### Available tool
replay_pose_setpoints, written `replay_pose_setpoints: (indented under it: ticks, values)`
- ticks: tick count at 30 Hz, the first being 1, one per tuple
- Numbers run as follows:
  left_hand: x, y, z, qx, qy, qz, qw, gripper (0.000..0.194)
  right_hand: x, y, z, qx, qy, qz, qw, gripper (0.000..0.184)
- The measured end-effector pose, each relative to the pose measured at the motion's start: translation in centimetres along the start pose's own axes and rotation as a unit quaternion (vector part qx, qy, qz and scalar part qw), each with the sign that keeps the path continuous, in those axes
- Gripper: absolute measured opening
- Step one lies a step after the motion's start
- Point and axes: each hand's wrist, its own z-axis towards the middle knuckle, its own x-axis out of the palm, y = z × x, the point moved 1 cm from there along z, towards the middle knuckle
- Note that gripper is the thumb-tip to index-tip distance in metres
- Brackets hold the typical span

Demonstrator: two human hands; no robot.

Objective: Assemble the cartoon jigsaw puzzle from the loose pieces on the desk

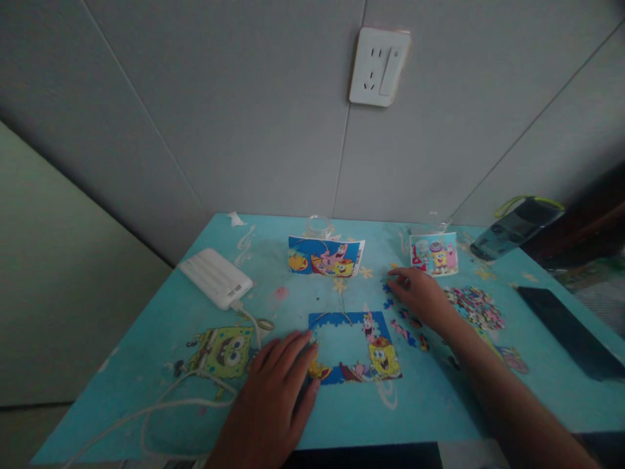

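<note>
One bottle (515, 228) on table (161, 339), contents too dim to tell. One puzzle border (383, 360), joined around bare tabletop, front centre. Left hand (274, 391) open, spread at its left edge. Right hand (420, 293) half-curled at loose pieces (402, 330); grip unclear. Two picture cards (326, 258) behind.

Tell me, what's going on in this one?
A person is working at a jigsaw puzzle on a blue table. Its visible border is joined, but the middle is open. The left hand lies at its left edge; the right hand reaches among loose pieces to its right, though whether it grips one is unclear. A picture card stands beyond the puzzle.
</note>
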Motion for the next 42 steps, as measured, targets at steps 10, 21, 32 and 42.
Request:
replay_pose_setpoints:
  ticks: [10, 21, 32, 42]
  values:
    - [-0.4, -0.4, 0.0, -0.013, 0.01, -0.013, 1.0, 0.046, 0.0, -0.3, 0.1, 0.011, 0.005, 0.038, 0.999, 0.022]
    - [-0.7, -0.6, 0.2, -0.017, 0.024, 0.001, 1.0, 0.052, -0.4, 0.7, 0.2, 0.037, 0.007, 0.078, 0.996, 0.025]
    - [-0.1, -0.4, 0.0, -0.012, 0.011, 0.005, 1.0, 0.045, -1.2, 1.4, -0.5, 0.062, 0.045, 0.26, 0.963, 0.046]
    - [0.2, -0.1, -0.1, 0.001, -0.003, 0.022, 1.0, 0.047, -1.1, 0.8, -0.9, 0.056, -0.051, 0.262, 0.962, 0.032]
